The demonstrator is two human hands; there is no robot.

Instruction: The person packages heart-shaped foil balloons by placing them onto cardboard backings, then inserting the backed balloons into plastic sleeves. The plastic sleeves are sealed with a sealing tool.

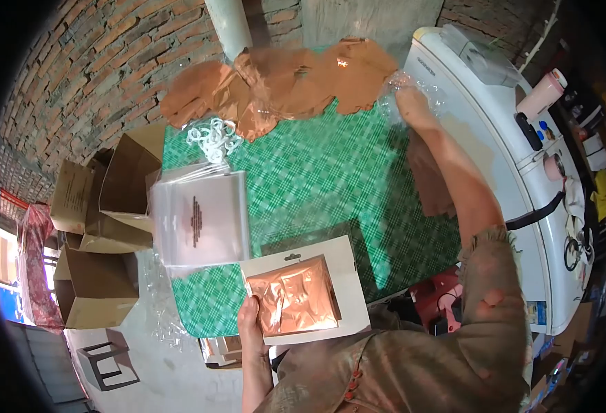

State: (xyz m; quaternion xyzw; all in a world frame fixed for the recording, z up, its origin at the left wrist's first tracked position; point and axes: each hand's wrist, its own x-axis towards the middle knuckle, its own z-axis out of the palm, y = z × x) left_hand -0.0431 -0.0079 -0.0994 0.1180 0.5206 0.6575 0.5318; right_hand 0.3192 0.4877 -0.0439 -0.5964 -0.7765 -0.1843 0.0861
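Note:
My left hand (pixel 249 322) is closed on the left edge of a white card (pixel 348 275) with a hang hole at its top. A shiny copper foil packet (pixel 295 296) lies against the card's face. My right hand (pixel 412 102) reaches to the far right corner of the table, in among crinkled clear plastic (pixel 430 86). Its fingers look curled, and what they grip is too small to make out. Just left of it, flat copper-coloured foil balloons (pixel 286 82) spread along the table's back edge.
On the green checked tablecloth (pixel 317 172) lie a stack of clear printed bags (pixel 203 220) and a pile of white rings (pixel 215 138). Open cardboard boxes (pixel 100 282) stand to the left. A white refrigerator (pixel 468 103) flanks the right side, and a brick wall (pixel 110 82) rises behind.

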